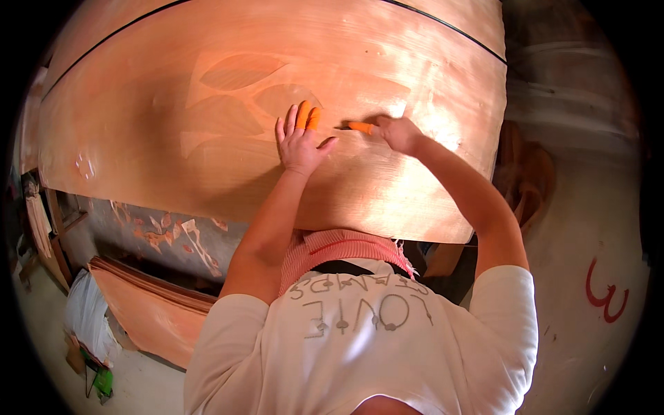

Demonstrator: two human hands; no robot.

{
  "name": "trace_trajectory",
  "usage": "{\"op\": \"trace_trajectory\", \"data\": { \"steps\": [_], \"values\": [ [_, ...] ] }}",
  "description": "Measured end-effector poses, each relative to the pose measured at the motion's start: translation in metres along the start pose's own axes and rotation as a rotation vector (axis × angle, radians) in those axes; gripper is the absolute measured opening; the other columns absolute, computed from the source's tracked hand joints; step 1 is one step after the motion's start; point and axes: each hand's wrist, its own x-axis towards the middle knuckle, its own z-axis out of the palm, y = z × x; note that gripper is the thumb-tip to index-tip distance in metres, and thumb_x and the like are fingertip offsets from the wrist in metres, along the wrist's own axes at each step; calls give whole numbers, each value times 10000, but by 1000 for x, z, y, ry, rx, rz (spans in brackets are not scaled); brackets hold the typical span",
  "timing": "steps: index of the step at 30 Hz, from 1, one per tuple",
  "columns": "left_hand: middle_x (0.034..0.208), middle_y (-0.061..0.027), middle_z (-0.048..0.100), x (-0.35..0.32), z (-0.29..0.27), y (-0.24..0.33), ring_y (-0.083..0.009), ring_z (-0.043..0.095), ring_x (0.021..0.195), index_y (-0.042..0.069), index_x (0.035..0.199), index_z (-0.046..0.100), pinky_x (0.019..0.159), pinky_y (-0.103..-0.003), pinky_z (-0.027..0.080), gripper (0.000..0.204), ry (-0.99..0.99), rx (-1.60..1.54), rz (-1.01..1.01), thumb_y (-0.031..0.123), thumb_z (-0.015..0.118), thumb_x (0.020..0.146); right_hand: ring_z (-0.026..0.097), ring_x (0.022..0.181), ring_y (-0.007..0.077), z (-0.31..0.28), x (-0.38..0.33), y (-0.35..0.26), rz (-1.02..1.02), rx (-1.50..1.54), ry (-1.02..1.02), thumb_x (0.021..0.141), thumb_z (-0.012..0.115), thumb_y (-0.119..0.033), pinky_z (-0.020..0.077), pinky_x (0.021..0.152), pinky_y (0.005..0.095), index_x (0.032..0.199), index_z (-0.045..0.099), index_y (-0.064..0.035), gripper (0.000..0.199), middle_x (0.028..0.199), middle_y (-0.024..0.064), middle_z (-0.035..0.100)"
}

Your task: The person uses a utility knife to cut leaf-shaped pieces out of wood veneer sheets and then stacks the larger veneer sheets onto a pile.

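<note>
Pressed together, the fingers of the person's right hand (395,132) pinched a small dark blade (343,128), mostly hidden by the hand, its tip pointing left over the wood sheet (373,190). Just beside it, the left hand (301,146) lay flat on the sheet with fingers spread, two of them wearing orange covers (302,115). Leaf shapes (242,72) showed beyond and to the left of that hand. At lower left, a pale plastic bag (88,315) sat beside a stack of sheets (149,308); its contents could not be made out.
</note>
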Motion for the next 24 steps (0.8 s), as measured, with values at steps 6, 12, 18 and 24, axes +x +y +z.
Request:
{"op": "trace_trajectory", "data": {
  "steps": [6, 12, 18, 24],
  "values": [
    [1322, -71, 442, -2, 2, 3, -251, 307, 1286, 139, 1203, 537, 1043, -483, 169, 655, -35, 25, -14, 502, 661, 672, 598, 837, 359, 83, -81, -49, 590, 486, 192, 953, 284, -373, 464, 727, 433, 1187, 481, -53, 443, 888, 190, 626],
    [1335, -57, 434, 3, 3, 14, -259, 319, 1282, 145, 1215, 527, 1039, -483, 180, 652, -29, -58, -40, 490, 665, 680, 605, 679, 331, 142, -93, -60, 463, 201, 360, 896, 399, -139, 483, 626, 419, 1230, 446, -48, 350, 759, 177, 613],
    [1324, -53, 448, -6, 9, 8, -267, 334, 1274, 147, 1224, 517, 1034, -488, 188, 662, -5, 77, 27, 501, 660, 683, 528, 488, 154, 113, -91, -47, 715, 961, 785, 868, 536, -203, 422, 478, 295, 1046, 577, -24, 256, 611, 82, 581],
    [1319, -56, 455, -5, 12, 5, -271, 330, 1278, 140, 1224, 518, 1039, -491, 177, 668, 21, 65, 42, 514, 649, 686, 477, 503, 76, 91, -40, -32, 754, 1520, 1039, 874, 537, -137, 365, 448, 231, 971, 561, -22, 152, 667, 11, 572]
  ]
}}
